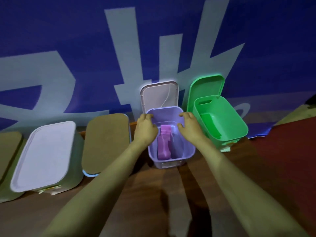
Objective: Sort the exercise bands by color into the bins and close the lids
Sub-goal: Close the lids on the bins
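Purple exercise band is lying folded inside the lilac bin, along the left half of its floor, at 6 o'clock from the gap between the two hands. The left hand is being held over the bin's far-left corner, at 10 o'clock from the band, with its fingers bent down at the rim; whether the rim is being gripped cannot be told. The right hand is being held over the far-right rim, at 2 o'clock from the band, with fingers loosely bent and spread and nothing seen in its hold. Both bare forearms are being stretched forward from 6 o'clock, converging on the bin. The pale lid is leaning upright against the blue banner at 12 o'clock, just beyond the fingertips. At 3 o'clock the green bin is standing open just beside, with a green band inside and its green lid propped behind. At 9 o'clock a brown-lidded bin is standing close, then a white-lidded bin. Bare wooden tabletop is lying open toward 6 o'clock.
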`<state>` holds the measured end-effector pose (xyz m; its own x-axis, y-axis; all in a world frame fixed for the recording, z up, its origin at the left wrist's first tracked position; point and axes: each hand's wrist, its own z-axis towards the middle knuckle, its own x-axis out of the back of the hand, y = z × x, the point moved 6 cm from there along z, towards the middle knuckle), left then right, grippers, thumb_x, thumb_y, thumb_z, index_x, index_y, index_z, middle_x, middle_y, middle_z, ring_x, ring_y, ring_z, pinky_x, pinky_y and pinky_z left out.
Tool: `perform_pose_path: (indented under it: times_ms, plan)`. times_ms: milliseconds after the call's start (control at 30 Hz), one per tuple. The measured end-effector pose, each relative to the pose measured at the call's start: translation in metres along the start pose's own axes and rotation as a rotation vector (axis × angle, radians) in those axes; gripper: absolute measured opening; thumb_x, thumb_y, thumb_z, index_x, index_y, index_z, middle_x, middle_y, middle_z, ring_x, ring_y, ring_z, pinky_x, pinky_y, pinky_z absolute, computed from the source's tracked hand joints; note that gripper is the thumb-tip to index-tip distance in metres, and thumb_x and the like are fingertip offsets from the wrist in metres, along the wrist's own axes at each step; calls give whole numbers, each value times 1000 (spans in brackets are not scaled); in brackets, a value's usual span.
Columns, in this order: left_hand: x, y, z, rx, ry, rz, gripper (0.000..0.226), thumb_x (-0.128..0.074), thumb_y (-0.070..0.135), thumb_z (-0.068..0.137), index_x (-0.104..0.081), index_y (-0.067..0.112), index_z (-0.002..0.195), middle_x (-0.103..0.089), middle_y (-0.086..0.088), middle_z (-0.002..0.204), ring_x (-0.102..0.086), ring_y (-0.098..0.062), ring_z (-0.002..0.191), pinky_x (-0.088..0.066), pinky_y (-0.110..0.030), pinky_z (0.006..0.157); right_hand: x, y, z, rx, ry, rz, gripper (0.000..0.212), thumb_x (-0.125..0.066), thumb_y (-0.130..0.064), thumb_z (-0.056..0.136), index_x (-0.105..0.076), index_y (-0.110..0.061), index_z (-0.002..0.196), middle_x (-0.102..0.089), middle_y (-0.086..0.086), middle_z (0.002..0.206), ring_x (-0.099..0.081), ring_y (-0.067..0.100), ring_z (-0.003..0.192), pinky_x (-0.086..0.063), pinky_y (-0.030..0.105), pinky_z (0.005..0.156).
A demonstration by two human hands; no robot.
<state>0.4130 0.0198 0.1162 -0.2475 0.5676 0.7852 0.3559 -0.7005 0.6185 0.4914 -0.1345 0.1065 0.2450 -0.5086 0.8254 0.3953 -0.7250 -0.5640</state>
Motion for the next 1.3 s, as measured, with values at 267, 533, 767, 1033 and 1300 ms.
perform_pose_path:
  times_ms: [267, 533, 767, 1033, 1300]
  plan:
    - [-60, -17, -4, 406, -125, 158, 42, -41, 7, 93, -33, -3, 134, -39, -26, 134, -45, -45, 120, -38, -48, 96, -10, 50, 13, -13, -282, -7, 48, -42, 6, 87, -39, 3, 135, -37, 17, 143, -39, 32, 130, -31, 32, 104]
    - [-56, -13, -5, 394, 7, -8, 42, -41, 0, 89, -37, 3, 131, -53, -24, 121, -52, -42, 106, -37, -39, 74, -12, 59, 29, 9, -303, 54, 50, -42, 1, 91, -33, -2, 141, -30, 14, 149, -36, 29, 133, -28, 28, 105]
    - [-31, -1, 34, 350, 81, -234, 43, -45, -1, 87, -41, 2, 129, -44, -20, 132, -48, -37, 116, -45, -42, 92, 3, 45, 73, -51, -192, 155, 51, -48, -8, 91, -32, -4, 140, -36, 16, 145, -41, 31, 127, -34, 32, 101]
    - [-2, -3, 96, 392, 163, -418, 53, -40, 11, 96, -20, 3, 145, -28, -16, 148, -34, -32, 133, -31, -39, 107, 3, 21, 131, -161, -74, 338, 41, -41, -20, 98, -37, -2, 135, -46, 20, 136, -46, 35, 122, -37, 33, 94]
    - [-3, -14, 105, 415, 175, -634, 45, -36, 42, 98, -38, 12, 132, -51, -6, 128, -50, -22, 109, -39, -35, 92, -10, 19, 140, -215, 21, 514, 39, -30, -35, 101, -46, -8, 123, -56, 16, 121, -50, 32, 111, -33, 30, 81]
